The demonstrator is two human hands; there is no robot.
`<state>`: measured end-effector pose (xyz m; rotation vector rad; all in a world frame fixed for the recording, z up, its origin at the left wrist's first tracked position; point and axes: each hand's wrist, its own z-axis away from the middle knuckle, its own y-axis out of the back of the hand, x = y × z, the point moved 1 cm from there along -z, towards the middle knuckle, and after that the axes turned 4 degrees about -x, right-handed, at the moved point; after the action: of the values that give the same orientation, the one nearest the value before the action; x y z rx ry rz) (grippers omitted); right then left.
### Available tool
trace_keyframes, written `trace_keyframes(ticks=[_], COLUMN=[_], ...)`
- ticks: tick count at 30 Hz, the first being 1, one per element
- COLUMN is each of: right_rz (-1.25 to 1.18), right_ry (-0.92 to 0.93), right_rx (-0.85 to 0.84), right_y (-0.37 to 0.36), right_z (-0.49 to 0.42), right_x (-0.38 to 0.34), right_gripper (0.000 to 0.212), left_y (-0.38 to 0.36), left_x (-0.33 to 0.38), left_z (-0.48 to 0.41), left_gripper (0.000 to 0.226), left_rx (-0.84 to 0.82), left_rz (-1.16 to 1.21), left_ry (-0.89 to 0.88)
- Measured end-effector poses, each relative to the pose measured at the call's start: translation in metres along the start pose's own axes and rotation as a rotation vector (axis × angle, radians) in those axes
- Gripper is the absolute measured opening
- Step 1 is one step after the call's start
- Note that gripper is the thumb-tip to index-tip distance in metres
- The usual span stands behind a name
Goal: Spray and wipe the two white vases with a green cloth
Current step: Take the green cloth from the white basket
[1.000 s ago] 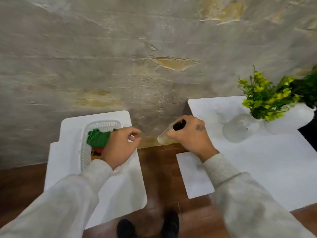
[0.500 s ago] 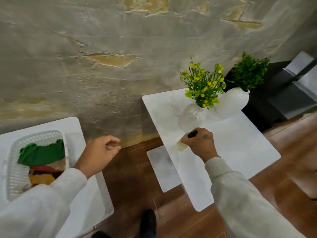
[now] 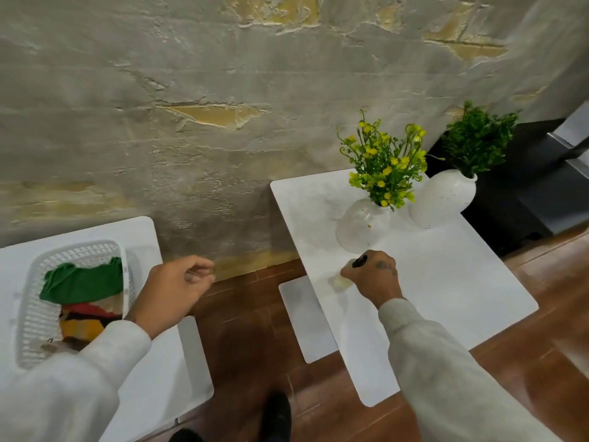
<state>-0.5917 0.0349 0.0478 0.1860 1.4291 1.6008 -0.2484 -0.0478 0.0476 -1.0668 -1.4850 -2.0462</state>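
Our left hand (image 3: 178, 288) has left the basket (image 3: 30, 330).
It hangs loosely curled, empty; right hand (image 3: 374, 277) grips the bottle (image 3: 341, 282) near a vase (image 3: 361, 226), centre right.

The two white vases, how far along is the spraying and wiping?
Early: nothing looks wiped yet. In hand: the right hand grips the spray bottle near the yellow-flower vase. Left: spray it and the green-plant vase, then wipe both with the green cloth, which lies in the basket; the left hand holds nothing.
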Motion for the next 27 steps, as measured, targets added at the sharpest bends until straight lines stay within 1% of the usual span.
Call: trace_keyframes(ticks=[2,6,10,11,13,14,16,19,21,23,27], right_rz=[0.001,0.025,0.056,0.078,0.152,0.189,0.219,0.157,0.107,0.073,0.074], right_ry=[0.001,0.009,0.004,0.004,-0.017,-0.024,-0.01,0.108,0.228,0.361,0.534], right_rx=[0.002,0.021,0.036,0.031,0.027,0.044,0.114,0.219,0.224,0.179,-0.05], right_y=[-0.003,-0.008,-0.006,-0.004,0.003,0.009,0.019,0.021,0.012,-0.008,-0.056], right_z=[-0.001,-0.001,0.001,0.002,0.005,0.008,0.014,0.026,0.037,0.05,0.073], right_x=[0.002,0.006,0.003,0.001,-0.006,-0.01,-0.023,-0.052,-0.075,-0.102,-0.15], right_gripper=[0.029,0.032,0.028,0.032,0.054,0.06,0.062,0.052,0.044,0.036,0.022], left_y=[0.003,0.007,0.014,0.016,0.021,0.024,0.03,0.043,0.052,0.063,0.082], left_x=[-0.004,-0.014,-0.021,-0.022,-0.025,-0.025,-0.027,-0.038,-0.046,-0.056,-0.078], left_z=[0.002,0.005,0.004,0.004,0.004,0.004,0.005,0.008,0.011,0.015,0.024], left_gripper=[0.018,0.02,0.022,0.022,0.021,0.021,0.021,0.021,0.021,0.022,0.022], left_rx=[0.005,0.022,0.021,0.025,0.037,0.041,0.05,0.083,0.106,0.135,0.178], left_rz=[0.005,-0.013,-0.015,-0.012,-0.011,-0.01,-0.004,0.023,0.027,0.046,0.111], left_ry=[0.014,0.031,0.044,0.048,0.046,0.044,0.045,0.066,0.085,0.115,0.178])
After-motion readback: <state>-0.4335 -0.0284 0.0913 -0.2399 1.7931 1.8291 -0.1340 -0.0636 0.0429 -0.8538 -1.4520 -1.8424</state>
